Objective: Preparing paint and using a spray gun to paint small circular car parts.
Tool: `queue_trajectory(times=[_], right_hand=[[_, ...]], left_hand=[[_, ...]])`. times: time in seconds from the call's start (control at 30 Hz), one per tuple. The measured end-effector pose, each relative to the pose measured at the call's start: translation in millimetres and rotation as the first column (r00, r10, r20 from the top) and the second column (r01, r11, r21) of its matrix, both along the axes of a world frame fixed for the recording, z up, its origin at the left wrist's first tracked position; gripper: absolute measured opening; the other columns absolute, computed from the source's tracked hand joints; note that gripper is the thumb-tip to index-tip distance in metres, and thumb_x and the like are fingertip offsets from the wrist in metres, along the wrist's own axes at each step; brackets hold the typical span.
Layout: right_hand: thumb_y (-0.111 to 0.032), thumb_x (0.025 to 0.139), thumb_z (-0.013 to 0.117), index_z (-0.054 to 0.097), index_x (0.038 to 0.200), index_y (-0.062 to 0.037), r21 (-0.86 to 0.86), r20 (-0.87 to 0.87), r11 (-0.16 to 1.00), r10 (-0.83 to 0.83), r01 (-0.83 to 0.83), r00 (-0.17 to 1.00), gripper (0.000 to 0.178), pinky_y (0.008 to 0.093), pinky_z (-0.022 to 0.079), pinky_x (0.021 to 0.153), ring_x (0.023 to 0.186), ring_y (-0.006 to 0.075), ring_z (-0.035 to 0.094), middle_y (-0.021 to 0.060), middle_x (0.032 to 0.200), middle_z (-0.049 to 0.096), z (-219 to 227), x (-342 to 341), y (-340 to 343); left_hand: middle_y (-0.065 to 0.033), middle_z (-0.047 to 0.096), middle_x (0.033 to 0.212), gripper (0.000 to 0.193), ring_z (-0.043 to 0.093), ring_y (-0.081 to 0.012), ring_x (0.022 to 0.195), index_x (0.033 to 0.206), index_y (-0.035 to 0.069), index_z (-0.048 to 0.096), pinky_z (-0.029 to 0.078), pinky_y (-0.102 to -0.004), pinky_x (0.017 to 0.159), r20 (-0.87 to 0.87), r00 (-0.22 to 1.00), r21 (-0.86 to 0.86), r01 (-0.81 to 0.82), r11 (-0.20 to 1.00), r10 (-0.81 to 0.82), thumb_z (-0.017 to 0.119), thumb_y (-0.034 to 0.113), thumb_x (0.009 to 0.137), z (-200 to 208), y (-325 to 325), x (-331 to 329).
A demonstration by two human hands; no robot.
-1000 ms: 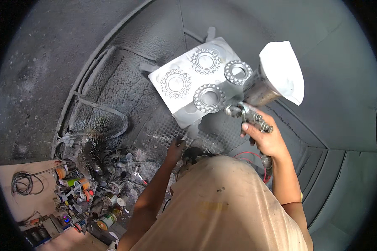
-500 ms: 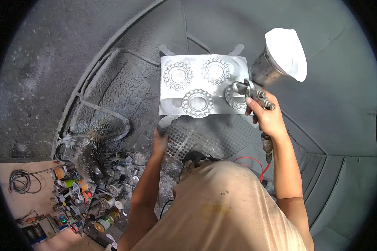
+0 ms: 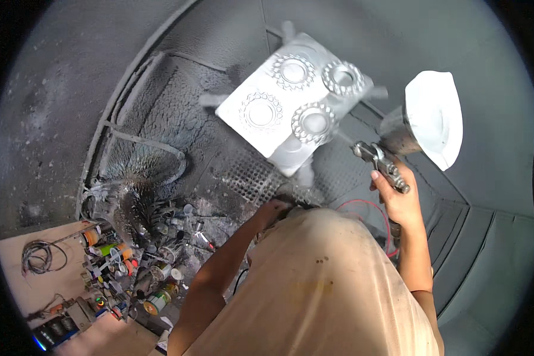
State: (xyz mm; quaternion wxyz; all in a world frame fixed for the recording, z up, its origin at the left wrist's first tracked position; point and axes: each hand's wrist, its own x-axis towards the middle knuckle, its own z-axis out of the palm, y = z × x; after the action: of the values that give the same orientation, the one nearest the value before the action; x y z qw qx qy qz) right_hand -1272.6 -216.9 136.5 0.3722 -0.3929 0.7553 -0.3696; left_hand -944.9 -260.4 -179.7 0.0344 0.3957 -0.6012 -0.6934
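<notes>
My right hand [image 3: 402, 193] is wrapped round a metal spray gun [image 3: 381, 163], its nozzle pointing up and left. A metal cup [image 3: 397, 130] with a white liner [image 3: 436, 118] stands on the gun. Pale haze shows between the nozzle and a white board [image 3: 249, 139], which sits turned at an angle on a stand with grey arms [image 3: 305, 174]. On the board lie several scalloped rings [image 3: 313, 123], silvery white with petal-like rims. My left hand [image 3: 274, 210] is low, below the board's near corner, beside a dark grey piece; its fingers are partly hidden.
A red hose [image 3: 377, 204] curves beside my right forearm. Paint cans [image 3: 157, 302] and cluttered small containers lie at the lower left, near a coiled cable [image 3: 38, 258]. A perforated mat [image 3: 249, 178] lies under the stand. Grey coated walls [image 3: 486, 160] curve around.
The board with its rings has turned counter-clockwise. My left hand has moved right, away from the stand arm it was at. The spray gun has moved right and down, off the board.
</notes>
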Motion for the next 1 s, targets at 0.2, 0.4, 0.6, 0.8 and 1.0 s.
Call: queue_trajectory(times=[0.2,0.4,0.6,0.8,1.0], right_hand=[[-0.013,0.092,0.072,0.067,0.121,0.0034,0.071,0.148,0.991,-0.119,0.109,0.982,0.033,0.0281,0.047,0.058,0.064,0.0110,0.058,0.0022,0.076,0.067,-3,-18,77],[-0.021,0.092,0.069,0.062,0.129,0.0017,-0.047,0.124,0.979,-0.192,0.199,0.974,0.044,0.0249,0.042,0.052,0.065,0.0084,0.056,0.0029,0.075,0.064,-13,-56,114],[-0.013,0.094,0.069,0.067,0.120,-0.0005,0.055,0.060,0.940,-0.339,0.336,0.939,0.029,0.0260,0.045,0.061,0.066,0.0085,0.055,0.0015,0.077,0.063,-13,-76,108],[-0.013,0.094,0.071,0.066,0.125,-0.0022,-0.079,0.112,0.944,-0.311,0.320,0.944,0.034,0.0286,0.046,0.054,0.067,0.0083,0.058,-0.0001,0.077,0.065,-19,-81,104],[-0.020,0.095,0.069,0.066,0.111,0.0002,-0.093,0.002,0.962,-0.256,0.255,0.967,0.026,0.0292,0.047,0.054,0.063,0.0104,0.058,0.0028,0.076,0.066,-16,-97,49]], left_hand=[[-0.0099,0.070,0.117,0.038,0.064,-0.0210,0.109,0.122,0.006,0.068,0.050,-0.0376,0.092,0.237,0.822,0.287,-0.569,0.771,0.518,0.060,0.035,0.098,-16,-25,13],[-0.0138,0.071,0.110,0.049,0.066,-0.0294,0.099,0.107,0.005,0.063,0.055,-0.0401,0.088,0.129,0.447,0.590,-0.752,0.294,0.885,0.042,0.049,0.106,-4,-90,16],[-0.0154,0.061,0.137,0.076,0.065,-0.0314,0.113,0.145,0.003,0.047,0.056,-0.0425,0.089,0.040,0.095,0.668,-0.743,0.045,0.995,0.035,0.065,0.103,27,-142,17],[-0.0094,0.066,0.091,0.076,0.061,-0.0171,0.070,0.123,0.002,0.058,0.042,-0.0205,0.046,0.276,0.216,0.719,-0.693,-0.052,0.937,0.031,0.069,0.101,39,-109,-24],[-0.0175,0.066,0.094,0.064,0.063,-0.0232,0.073,0.117,-0.001,0.060,0.053,-0.0275,0.053,0.185,0.587,0.895,-0.432,0.111,0.788,0.037,0.057,0.105,1,-29,-51]])
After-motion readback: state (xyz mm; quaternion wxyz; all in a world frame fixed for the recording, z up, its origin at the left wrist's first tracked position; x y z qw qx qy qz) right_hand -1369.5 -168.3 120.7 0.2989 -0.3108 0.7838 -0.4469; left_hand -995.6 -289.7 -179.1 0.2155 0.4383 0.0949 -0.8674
